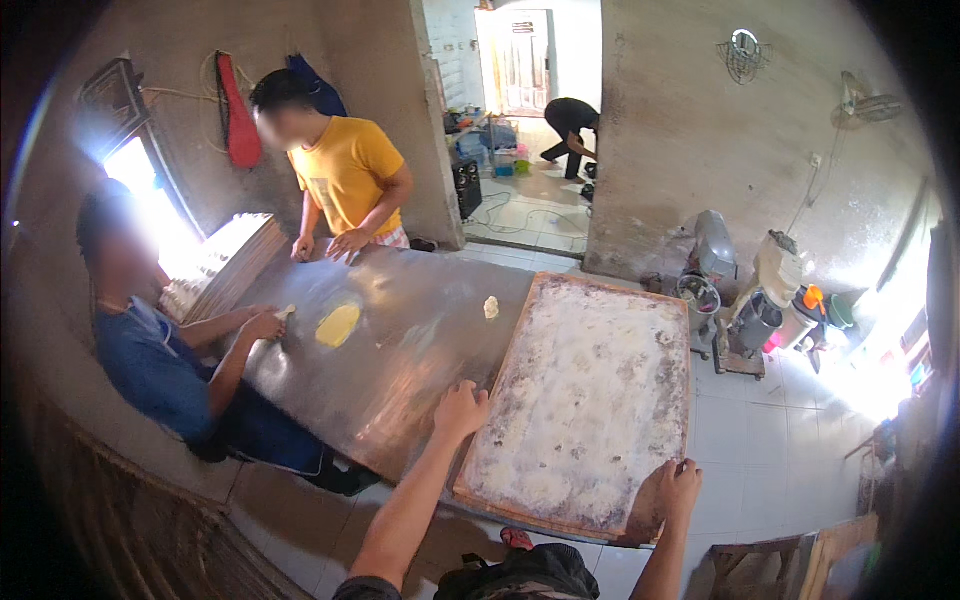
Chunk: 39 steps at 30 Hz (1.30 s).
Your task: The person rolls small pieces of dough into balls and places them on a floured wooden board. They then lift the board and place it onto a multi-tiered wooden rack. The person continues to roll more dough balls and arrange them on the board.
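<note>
In front of me lies a wide flat board (pixel 590 400), its wooden rim showing around a surface dusted with white flour. My left hand (pixel 462 408) is closed at the board's left edge, fingers curled against it. On the opposite side my right hand (pixel 681 488) grips the right edge near the front corner, its fingers partly hidden. The board rests at the right end of a metal-topped table (pixel 400 350). A small pale dough lump (pixel 491 307) sits beside the board, and a flat yellow dough sheet (pixel 338 325) lies farther left.
A person in a blue shirt (pixel 150 350) works at the table's left; one in a yellow shirt (pixel 350 175) leans at its far side. Stacked trays (pixel 225 265) stand by the window. Machines (pixel 755 300) line the right wall. A wooden stool (pixel 755 565) is near right.
</note>
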Each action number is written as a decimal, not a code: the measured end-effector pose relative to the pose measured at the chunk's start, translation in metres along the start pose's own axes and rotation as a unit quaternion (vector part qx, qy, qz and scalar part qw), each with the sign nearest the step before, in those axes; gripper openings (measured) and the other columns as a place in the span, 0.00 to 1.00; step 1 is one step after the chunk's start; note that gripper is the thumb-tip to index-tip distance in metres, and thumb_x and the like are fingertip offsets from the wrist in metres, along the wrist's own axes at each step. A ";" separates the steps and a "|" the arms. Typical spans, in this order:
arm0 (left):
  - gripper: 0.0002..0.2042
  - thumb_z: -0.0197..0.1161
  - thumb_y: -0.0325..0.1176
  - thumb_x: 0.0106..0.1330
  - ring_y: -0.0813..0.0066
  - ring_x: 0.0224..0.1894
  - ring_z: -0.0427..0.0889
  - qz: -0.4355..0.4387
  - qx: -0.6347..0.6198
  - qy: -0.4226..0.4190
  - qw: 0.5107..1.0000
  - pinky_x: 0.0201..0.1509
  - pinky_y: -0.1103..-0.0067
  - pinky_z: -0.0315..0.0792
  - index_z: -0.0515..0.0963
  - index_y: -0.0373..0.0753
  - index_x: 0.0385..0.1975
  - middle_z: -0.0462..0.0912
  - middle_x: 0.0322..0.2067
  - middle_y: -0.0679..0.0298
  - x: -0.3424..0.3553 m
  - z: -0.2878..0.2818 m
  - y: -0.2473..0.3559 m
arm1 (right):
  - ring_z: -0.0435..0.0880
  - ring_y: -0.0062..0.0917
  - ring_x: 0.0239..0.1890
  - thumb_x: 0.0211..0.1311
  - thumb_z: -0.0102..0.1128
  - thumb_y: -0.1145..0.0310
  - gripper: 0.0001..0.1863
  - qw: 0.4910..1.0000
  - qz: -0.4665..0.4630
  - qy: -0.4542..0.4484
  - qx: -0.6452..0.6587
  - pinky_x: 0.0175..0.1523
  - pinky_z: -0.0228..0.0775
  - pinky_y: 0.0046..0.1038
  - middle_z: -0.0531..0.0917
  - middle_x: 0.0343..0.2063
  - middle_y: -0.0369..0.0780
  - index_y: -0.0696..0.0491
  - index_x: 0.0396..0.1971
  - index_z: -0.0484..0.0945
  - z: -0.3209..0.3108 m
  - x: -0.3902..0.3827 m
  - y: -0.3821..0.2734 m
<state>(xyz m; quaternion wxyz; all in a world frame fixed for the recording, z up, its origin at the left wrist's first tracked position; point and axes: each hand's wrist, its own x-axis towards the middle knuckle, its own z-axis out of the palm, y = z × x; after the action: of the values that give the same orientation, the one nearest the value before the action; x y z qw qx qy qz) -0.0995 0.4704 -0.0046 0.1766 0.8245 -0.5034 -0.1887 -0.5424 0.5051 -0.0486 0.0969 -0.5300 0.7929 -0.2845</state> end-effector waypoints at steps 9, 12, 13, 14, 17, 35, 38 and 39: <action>0.23 0.58 0.43 0.71 0.41 0.60 0.75 0.089 -0.002 0.074 0.993 0.60 0.51 0.73 0.72 0.39 0.62 0.76 0.55 0.43 0.166 0.033 0.012 | 0.80 0.57 0.46 0.67 0.61 0.53 0.24 0.995 0.078 -0.045 -0.051 0.53 0.72 0.50 0.82 0.37 0.60 0.65 0.40 0.80 -0.004 0.013 -0.009; 0.22 0.60 0.39 0.69 0.46 0.60 0.75 0.145 -0.022 0.107 0.983 0.61 0.54 0.73 0.72 0.44 0.62 0.76 0.55 0.47 0.212 0.041 0.037 | 0.83 0.56 0.42 0.66 0.62 0.51 0.25 0.992 0.092 -0.024 -0.084 0.48 0.74 0.51 0.84 0.32 0.59 0.63 0.38 0.81 -0.004 0.015 0.006; 0.22 0.61 0.38 0.69 0.48 0.60 0.75 0.159 -0.027 0.115 0.980 0.61 0.56 0.73 0.73 0.46 0.63 0.76 0.55 0.48 0.223 0.040 0.044 | 0.83 0.56 0.41 0.66 0.61 0.51 0.25 0.990 0.094 -0.008 -0.104 0.47 0.74 0.51 0.84 0.32 0.59 0.63 0.38 0.81 -0.002 0.011 0.009; 0.19 0.62 0.38 0.68 0.49 0.60 0.75 0.182 -0.018 0.092 0.979 0.61 0.57 0.73 0.75 0.46 0.59 0.77 0.54 0.49 0.236 0.043 0.042 | 0.83 0.56 0.40 0.66 0.62 0.52 0.25 0.990 0.085 0.009 -0.108 0.48 0.74 0.51 0.84 0.32 0.59 0.64 0.40 0.81 0.000 0.005 0.001; 0.12 0.63 0.35 0.66 0.51 0.61 0.75 0.222 -0.041 0.051 0.973 0.58 0.60 0.74 0.80 0.44 0.49 0.77 0.54 0.49 0.274 0.050 0.024 | 0.82 0.56 0.37 0.66 0.62 0.60 0.21 0.988 -0.006 0.116 -0.100 0.47 0.74 0.50 0.84 0.32 0.55 0.65 0.45 0.79 0.017 0.004 0.009; 0.16 0.65 0.37 0.65 0.48 0.61 0.76 0.274 0.000 0.040 0.961 0.60 0.59 0.75 0.82 0.42 0.51 0.81 0.52 0.51 0.245 0.048 0.018 | 0.88 0.28 0.37 0.70 0.59 0.72 0.12 0.901 -0.202 -0.330 0.196 0.37 0.79 0.28 0.87 0.40 0.44 0.55 0.49 0.84 0.036 -0.130 -0.248; 0.15 0.66 0.38 0.64 0.49 0.48 0.85 0.163 -0.022 -0.005 0.986 0.50 0.60 0.79 0.84 0.44 0.50 0.86 0.44 0.53 0.280 0.042 0.011 | 0.86 0.32 0.38 0.71 0.59 0.65 0.17 0.885 -0.202 -0.375 0.189 0.42 0.78 0.33 0.85 0.41 0.46 0.55 0.55 0.80 0.039 -0.141 -0.198; 0.12 0.62 0.36 0.69 0.53 0.44 0.86 0.118 -0.103 -0.025 0.987 0.49 0.63 0.79 0.85 0.45 0.49 0.86 0.40 0.54 0.279 0.037 0.014 | 0.86 0.32 0.37 0.72 0.58 0.64 0.17 0.894 -0.159 -0.375 0.189 0.41 0.78 0.33 0.85 0.40 0.46 0.55 0.56 0.79 0.034 -0.146 -0.176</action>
<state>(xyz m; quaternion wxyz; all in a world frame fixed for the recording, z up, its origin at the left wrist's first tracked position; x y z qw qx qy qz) -0.0110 0.2104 -0.0671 0.2688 0.7316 -0.5794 -0.2383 -0.3275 0.5758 -0.0007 0.4390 -0.6879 0.5343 -0.2207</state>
